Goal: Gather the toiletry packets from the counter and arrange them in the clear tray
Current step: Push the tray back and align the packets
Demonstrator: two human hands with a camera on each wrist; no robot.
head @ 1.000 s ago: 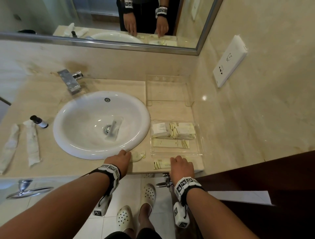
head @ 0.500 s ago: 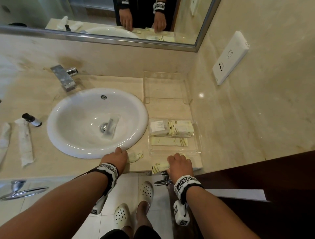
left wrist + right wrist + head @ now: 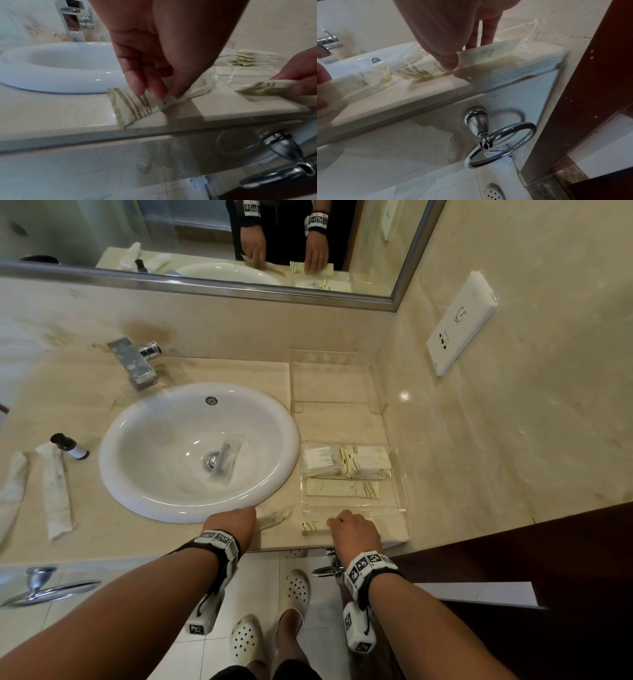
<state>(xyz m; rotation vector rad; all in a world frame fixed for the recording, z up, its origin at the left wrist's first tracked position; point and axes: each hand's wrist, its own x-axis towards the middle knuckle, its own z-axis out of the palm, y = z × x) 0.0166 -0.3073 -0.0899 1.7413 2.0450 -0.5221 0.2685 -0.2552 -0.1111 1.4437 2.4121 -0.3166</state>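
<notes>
A: Packets first, then: where do they lie from the hands?

B: Start with the worktop (image 3: 219,371), polished beige stone, with the round white glazed sink (image 3: 198,450) set in it. Right of the sink, toward the front right corner, stands the clear tray (image 3: 399,474), hard see-through plastic with low walls. Several flat cream packets (image 3: 346,463) already lie inside it, long axes running along the front edge.

A: And the loose ones?

B: Two, both at the front edge. The left hand (image 3: 236,523) pinches a crumpled packet (image 3: 137,106) between fingertips and thumb, just in front of the sink rim; it looks like soft foil with brown stripes and a serrated end. The right hand (image 3: 354,530) grips a flat striped packet (image 3: 313,527) by its near long side, thumb in front, fingers behind. That one lies lengthwise along the front edge, just in front of the tray's near wall.

A: Which hand is nearer the tray?

B: The right. I judge its packet needs only a lift over the near wall, already aligned with those inside. The left one must travel right along the edge.

A: Anything else?

B: A small dark-capped bottle (image 3: 70,446) and two white cloths (image 3: 56,491) left of the sink.
</notes>
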